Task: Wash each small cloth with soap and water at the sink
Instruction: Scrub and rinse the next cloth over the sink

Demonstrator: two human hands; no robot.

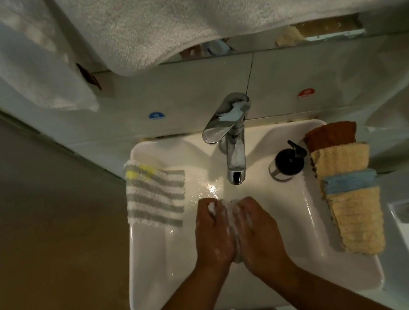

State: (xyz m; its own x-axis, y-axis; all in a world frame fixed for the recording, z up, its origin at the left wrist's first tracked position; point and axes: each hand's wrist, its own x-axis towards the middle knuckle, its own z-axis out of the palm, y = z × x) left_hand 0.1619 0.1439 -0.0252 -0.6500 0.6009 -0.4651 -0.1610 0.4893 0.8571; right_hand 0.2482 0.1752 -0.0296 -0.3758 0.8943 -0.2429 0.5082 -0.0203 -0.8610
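left hand [214, 238], right hand [256, 233], clasping soapy cloth [231, 221]; over sink [158, 272]

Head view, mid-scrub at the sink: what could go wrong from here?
The striped cloth overhangs the sink's left rim and might slide off to the floor. The folded cloths stacked on the right rim sit beside the basin, so suds from the soapy cloth rubbed between left hand and right hand may splash them. Soapy hands could fumble the soap dispenser.
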